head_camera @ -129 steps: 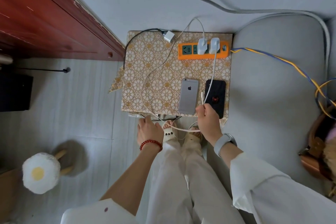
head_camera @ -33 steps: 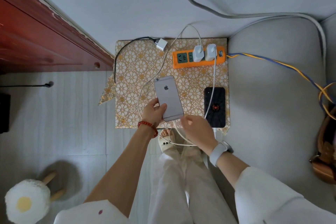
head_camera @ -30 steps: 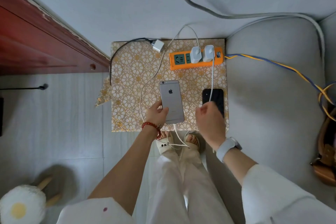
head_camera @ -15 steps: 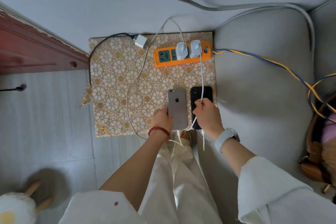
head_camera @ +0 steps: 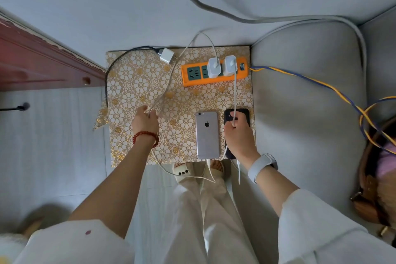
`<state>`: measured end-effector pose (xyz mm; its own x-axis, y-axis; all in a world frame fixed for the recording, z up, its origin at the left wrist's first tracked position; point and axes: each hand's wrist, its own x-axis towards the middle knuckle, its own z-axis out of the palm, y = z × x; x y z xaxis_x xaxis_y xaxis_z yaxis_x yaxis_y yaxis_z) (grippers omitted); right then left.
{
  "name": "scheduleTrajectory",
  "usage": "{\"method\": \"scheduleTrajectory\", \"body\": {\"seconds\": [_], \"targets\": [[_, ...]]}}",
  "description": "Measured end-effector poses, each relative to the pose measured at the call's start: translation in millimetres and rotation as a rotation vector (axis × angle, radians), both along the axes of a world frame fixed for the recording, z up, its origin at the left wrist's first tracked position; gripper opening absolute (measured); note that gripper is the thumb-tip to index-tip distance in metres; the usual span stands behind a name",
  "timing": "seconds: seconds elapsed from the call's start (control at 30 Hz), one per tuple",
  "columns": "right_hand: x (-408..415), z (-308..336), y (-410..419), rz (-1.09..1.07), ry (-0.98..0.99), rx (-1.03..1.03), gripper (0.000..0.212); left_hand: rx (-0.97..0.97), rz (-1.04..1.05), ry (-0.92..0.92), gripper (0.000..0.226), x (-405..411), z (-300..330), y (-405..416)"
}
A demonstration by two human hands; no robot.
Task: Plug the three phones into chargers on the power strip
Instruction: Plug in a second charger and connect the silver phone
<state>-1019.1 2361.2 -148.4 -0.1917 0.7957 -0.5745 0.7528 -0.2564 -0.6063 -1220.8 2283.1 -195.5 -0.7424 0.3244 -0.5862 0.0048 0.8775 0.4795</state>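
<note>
Grey floor tiles (head_camera: 53, 135) and a red wooden door frame (head_camera: 32, 60) lie at the left; beside them a gold floral tabletop (head_camera: 132, 83) stands against the wall; on its far left an unplugged white charger (head_camera: 166, 55) lies with a black cable (head_camera: 111, 70); the left hand (head_camera: 144, 120) pinches a loose white cable (head_camera: 171, 75); the orange power strip (head_camera: 214, 72) carries two white chargers (head_camera: 222, 66); nearer, a silver phone (head_camera: 207, 134) lies face down with a cable at its near end; just beside it the right hand (head_camera: 239, 137) is closed around a black phone (head_camera: 243, 113), pinching a second white cable (head_camera: 235, 92); a grey sofa cushion (head_camera: 306, 113) lies at the right.
</note>
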Motion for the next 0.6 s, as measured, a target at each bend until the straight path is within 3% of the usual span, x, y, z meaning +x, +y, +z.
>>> {"method": "scheduleTrajectory", "body": {"seconds": [0.17, 0.33, 0.4, 0.5, 0.6], "targets": [[4.5, 4.2, -2.8, -0.069, 0.049, -0.058, 0.031, 0.305, -0.242, -0.041, 0.025, 33.0, 25.9, -5.6], [10.2, 2.2, 5.0, -0.179, 0.141, -0.136, 0.027, 0.467, -0.548, -0.031, 0.022, 59.4, 41.2, -23.8], [11.9, 0.7, 11.9, -0.219, 0.141, -0.12, 0.026, 0.476, -0.624, -0.04, 0.022, 60.3, 44.1, -31.7], [22.9, -1.7, 19.7, -0.241, 0.107, -0.052, 0.027, 0.377, -0.698, -0.233, 0.023, 76.1, 44.8, -53.8], [74.4, 17.1, 0.3, -0.075, 0.127, 0.033, 0.029, 0.244, -0.793, -0.441, 0.026, 151.0, 73.4, -104.0]]}}
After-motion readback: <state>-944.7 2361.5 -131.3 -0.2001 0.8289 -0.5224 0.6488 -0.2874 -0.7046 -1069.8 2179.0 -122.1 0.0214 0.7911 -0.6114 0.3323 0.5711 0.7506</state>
